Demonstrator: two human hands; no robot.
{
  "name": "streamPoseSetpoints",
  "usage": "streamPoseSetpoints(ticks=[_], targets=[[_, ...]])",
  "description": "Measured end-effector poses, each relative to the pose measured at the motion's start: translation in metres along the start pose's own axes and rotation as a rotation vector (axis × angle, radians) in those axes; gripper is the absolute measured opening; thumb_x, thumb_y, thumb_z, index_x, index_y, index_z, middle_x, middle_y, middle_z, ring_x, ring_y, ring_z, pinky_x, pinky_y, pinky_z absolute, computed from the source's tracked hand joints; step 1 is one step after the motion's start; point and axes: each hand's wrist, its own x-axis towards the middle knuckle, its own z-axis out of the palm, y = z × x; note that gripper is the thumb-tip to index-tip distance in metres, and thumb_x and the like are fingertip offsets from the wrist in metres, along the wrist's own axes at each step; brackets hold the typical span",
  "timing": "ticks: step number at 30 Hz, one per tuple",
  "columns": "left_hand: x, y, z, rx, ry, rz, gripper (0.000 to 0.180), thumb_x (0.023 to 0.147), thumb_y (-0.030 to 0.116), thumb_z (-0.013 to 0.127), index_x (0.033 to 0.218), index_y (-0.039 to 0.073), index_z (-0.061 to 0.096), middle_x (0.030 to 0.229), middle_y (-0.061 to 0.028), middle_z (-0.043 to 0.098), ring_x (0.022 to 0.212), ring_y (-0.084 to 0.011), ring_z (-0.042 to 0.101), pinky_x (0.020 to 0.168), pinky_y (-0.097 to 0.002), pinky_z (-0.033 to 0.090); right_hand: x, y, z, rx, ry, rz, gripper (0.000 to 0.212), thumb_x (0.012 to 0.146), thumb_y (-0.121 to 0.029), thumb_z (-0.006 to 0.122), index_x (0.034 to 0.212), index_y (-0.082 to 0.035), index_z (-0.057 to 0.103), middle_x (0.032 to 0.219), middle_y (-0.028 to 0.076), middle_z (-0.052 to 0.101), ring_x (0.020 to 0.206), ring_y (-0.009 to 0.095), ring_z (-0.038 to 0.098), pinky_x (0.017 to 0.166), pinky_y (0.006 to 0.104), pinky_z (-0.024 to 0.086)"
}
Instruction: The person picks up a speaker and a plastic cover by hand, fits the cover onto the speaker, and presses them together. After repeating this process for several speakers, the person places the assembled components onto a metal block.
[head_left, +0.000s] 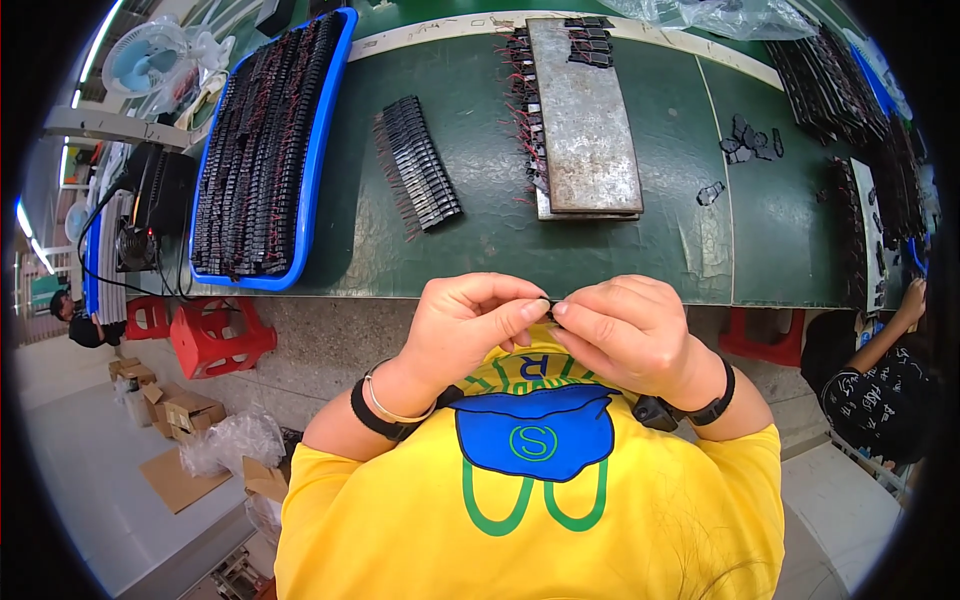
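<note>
My left hand point(480, 318) and my right hand point(630, 325) meet fingertip to fingertip at the near edge of the green table. Both pinch a small black part point(551, 309), mostly hidden by the fingers; its kind I cannot make out. Beyond them lies a grey metal plate point(585, 120), with a row of small black parts with red wires point(527, 110) along its left side and a few more on its far end. Left of the plate, a slanted row of black parts point(420, 165) with thin red wires rests on the table.
A blue tray point(307, 230) packed with rows of black wired parts stands at left. Loose black pieces point(745, 138) lie at right, near a pale strip holding parts point(868, 235). A co-worker point(880, 400) sits far right. Red stools point(215, 335) and cardboard boxes point(183, 410) are on the floor.
</note>
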Motion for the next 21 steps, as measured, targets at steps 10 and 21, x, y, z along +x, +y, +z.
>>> streamPoseSetpoints(ticks=[10,21], targets=[[0.003,0.003,-0.005,-0.025,-0.026,-0.056,0.011,0.087,0.004,0.061,0.093,-0.004,0.065,0.078,-0.0098,0.067,0.061,-0.0100,0.061,0.054,-0.0204,0.049,-0.003,0.003,-0.003,-0.017,-0.033,-0.081,0.023,0.065,-0.005,0.073,0.086,0.001,0.063,0.078,0.010,0.062,0.062,0.021,0.062,0.052,0.0295,0.050],[0.007,0.002,-0.013,-0.149,-0.019,-0.109,0.011,0.087,0.005,0.062,0.092,-0.004,0.064,0.076,-0.0114,0.067,0.056,-0.0106,0.060,0.052,-0.0212,0.049,-0.009,0.014,-0.022,0.042,0.009,0.231,0.029,0.065,-0.005,0.078,0.090,-0.001,0.064,0.084,0.012,0.065,0.067,0.021,0.063,0.059,0.0286,0.050]])
